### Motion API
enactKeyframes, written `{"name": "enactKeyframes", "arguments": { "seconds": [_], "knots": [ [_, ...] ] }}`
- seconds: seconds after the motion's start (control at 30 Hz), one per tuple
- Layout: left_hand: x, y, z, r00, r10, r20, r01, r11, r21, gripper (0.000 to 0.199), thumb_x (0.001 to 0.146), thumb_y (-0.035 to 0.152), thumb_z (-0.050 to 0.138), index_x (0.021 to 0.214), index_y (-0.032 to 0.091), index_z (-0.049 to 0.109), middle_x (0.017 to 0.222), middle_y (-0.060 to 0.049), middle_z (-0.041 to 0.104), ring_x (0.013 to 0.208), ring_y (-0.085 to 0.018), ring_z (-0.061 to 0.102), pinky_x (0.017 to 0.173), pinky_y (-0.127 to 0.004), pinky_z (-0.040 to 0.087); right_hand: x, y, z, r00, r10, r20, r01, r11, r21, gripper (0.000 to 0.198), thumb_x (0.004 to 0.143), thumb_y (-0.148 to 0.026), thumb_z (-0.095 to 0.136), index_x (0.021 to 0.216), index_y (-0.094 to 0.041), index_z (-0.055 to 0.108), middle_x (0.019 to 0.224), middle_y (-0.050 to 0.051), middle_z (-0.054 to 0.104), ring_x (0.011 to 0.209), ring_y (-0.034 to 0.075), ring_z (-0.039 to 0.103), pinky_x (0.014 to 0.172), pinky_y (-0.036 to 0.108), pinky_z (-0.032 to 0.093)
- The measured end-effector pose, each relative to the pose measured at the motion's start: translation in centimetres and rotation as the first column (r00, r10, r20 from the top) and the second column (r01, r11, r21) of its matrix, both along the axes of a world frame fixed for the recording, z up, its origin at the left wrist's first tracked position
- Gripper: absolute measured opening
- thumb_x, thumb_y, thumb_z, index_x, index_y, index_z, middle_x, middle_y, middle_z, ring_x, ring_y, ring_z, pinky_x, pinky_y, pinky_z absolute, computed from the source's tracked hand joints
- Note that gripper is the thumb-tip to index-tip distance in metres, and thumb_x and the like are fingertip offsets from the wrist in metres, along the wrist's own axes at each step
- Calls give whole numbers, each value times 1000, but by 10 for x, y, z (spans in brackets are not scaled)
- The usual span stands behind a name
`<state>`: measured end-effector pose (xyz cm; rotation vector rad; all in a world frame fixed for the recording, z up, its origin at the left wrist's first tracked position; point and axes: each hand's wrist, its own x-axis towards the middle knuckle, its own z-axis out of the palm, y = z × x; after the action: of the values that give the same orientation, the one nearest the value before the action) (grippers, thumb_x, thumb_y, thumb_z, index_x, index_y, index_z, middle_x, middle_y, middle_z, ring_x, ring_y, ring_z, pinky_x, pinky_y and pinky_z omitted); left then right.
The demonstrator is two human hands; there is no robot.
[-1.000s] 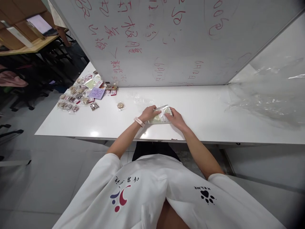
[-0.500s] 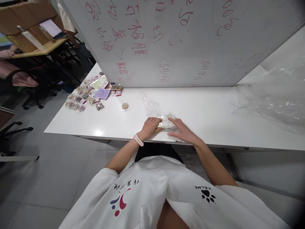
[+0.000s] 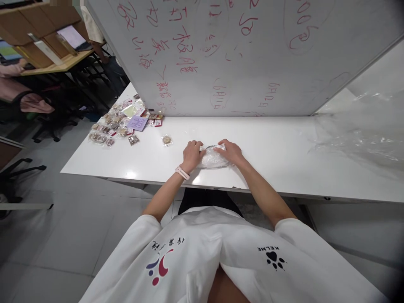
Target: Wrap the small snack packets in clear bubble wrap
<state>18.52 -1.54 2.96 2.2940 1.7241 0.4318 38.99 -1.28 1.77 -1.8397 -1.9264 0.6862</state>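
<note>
A bundle in crinkled clear plastic wrap [image 3: 213, 158] rests on the white table, close to its front edge. My left hand [image 3: 192, 155], with a pale pink band at the wrist, grips the bundle's left end, fingers bent over it. At the right end, my right hand [image 3: 232, 151] holds the wrap between thumb and fingers. The plastic hides what lies inside. Left of my hands sits one small clear packet [image 3: 166, 140] with a tan round thing in it.
Several small packets [image 3: 109, 128] are piled at the table's left end, with a purple card [image 3: 136, 123] among them. A whiteboard [image 3: 252, 63] with red writing stands along the back. Loose clear plastic [image 3: 360, 130] covers the right side. Behind left are a desk [image 3: 74, 61] and people.
The green and white labelled packet between my hands is now covered by the clear plastic that lay spread behind it. Both hands have moved slightly away from me and closed on the bundle.
</note>
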Motion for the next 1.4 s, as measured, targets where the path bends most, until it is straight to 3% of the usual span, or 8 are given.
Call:
{"name": "enactKeyframes", "arguments": {
  "seconds": [0.23, 0.5, 0.67, 0.83, 0.93, 1.07, 1.3, 1.4],
  "knots": [
    [-6, -12, -24, 972, 87, 220, -81, 996, -37, 17, 96, 27, 50, 100, 20, 66, 104, -9, 65, 99, -23, 60, 88, -37, 48, -1, -35, -20, 887, 447, 116, -462, 854, 237, 56, 91, -53, 60, 141, -29, 54, 152, 7, 47, 140, 32, 39, 110, 49, 33],
    [-8, 55, -6, 753, 393, 528, -194, 899, -393, 73, 82, 25, 69, 146, 11, 37, 134, -20, 58, 115, -25, 61, 86, -34, 52, -5, -47, -19, 879, 415, 235, -461, 866, 192, 45, 93, -22, 56, 138, -25, 56, 148, 8, 52, 137, 28, 43, 102, 44, 38],
    [11, 38, 14, 838, 34, 545, 166, 935, -313, 41, 88, 15, 61, 129, 10, 60, 96, -13, 75, 91, -20, 70, 85, -32, 52, -1, -41, -15, 884, 433, 176, -463, 862, 207, 41, 93, -21, 53, 133, -24, 60, 142, 8, 58, 133, 29, 47, 101, 46, 40],
    [14, -35, 5, 904, -373, 208, 382, 924, -7, 45, 94, 42, 59, 132, 19, 57, 136, -15, 62, 125, -29, 59, 102, -43, 46, 6, -26, -2, 923, 385, -21, -382, 919, 96, 22, 93, -31, 55, 105, -24, 72, 111, 7, 71, 107, 28, 62, 89, 41, 47],
    [8, -47, 4, 951, -310, 16, 310, 950, 27, 54, 90, 37, 64, 138, 17, 49, 140, -19, 57, 128, -31, 56, 97, -41, 48, 5, -13, 12, 937, 297, -186, -301, 954, 7, 26, 85, -44, 67, 103, -25, 71, 95, 3, 72, 88, 24, 65, 78, 36, 49],
    [-5, -22, 30, 959, -281, -17, 277, 953, -123, 18, 97, 32, 51, 96, 19, 62, 81, -7, 67, 74, -21, 63, 68, -30, 44, 12, -1, 30, 885, 296, -360, -335, 941, -47, 60, 75, -51, 77, 127, -26, 63, 114, 7, 70, 103, 26, 65, 86, 37, 51],
    [5, -3, 63, 808, -466, 360, 585, 702, -405, 41, 96, 46, 46, 68, 18, 54, 56, 4, 41, 52, -10, 35, 52, -25, 27, 43, -38, 27, 560, 292, -775, -591, 796, -127, 77, 75, -53, 78, 143, -24, 53, 139, 9, 60, 122, 27, 60, 100, 38, 48],
    [32, -10, 48, 846, -446, 293, 524, 799, -296, 33, 94, 41, 50, 73, 18, 60, 69, 0, 56, 61, -14, 49, 58, -27, 37, 53, -63, 13, 575, 50, -817, -433, 866, -251, 61, 75, -55, 77, 124, -19, 68, 113, 9, 73, 105, 28, 68, 91, 40, 54]
  ]
}}
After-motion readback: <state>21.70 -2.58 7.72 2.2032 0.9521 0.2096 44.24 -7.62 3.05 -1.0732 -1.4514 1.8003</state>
